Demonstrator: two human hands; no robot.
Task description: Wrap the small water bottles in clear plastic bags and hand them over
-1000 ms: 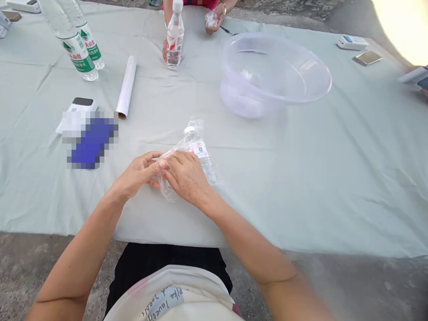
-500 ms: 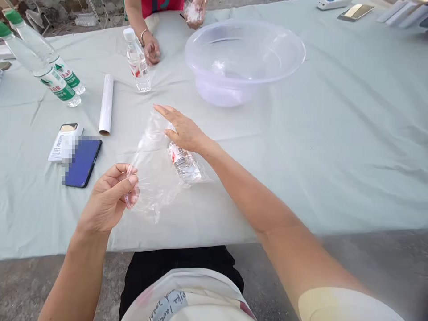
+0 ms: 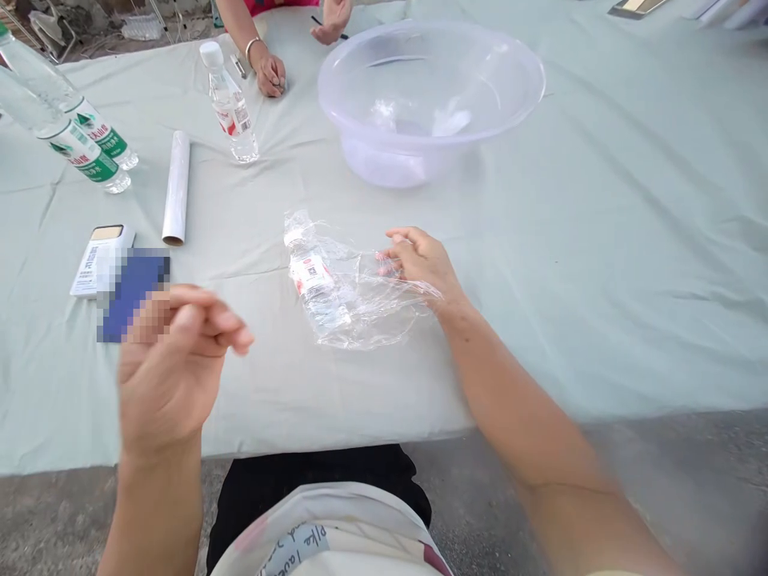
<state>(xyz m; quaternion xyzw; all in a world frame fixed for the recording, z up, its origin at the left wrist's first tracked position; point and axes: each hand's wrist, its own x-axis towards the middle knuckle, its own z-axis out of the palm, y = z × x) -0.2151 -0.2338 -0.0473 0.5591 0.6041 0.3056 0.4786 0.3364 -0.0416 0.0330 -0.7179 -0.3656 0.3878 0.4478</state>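
A small water bottle [image 3: 313, 282] with a red-and-white label lies on the pale green tablecloth [image 3: 600, 264], partly under a crumpled sheet of clear cling film [image 3: 366, 300]. My right hand [image 3: 423, 264] rests on the cloth at the film's right edge, fingers pinched on the film. My left hand [image 3: 174, 360] hovers above the table's near edge, well left of the bottle. Its fingers are bunched together with nothing visible in them, and it is slightly blurred.
A large clear plastic basin [image 3: 510, 56] stands at the back. To the left are a roll of film [image 3: 176, 188], an upright small bottle [image 3: 231, 104], two green-labelled bottles [image 3: 90, 152], a white box [image 3: 90, 260] and a dark blue phone [image 3: 129, 292]. Another person's hands [image 3: 268, 72] rest at the far edge.
My left hand has let go of the film and lifted away to the left. My right hand has pulled the film to the right over the bottle and come down onto the cloth.
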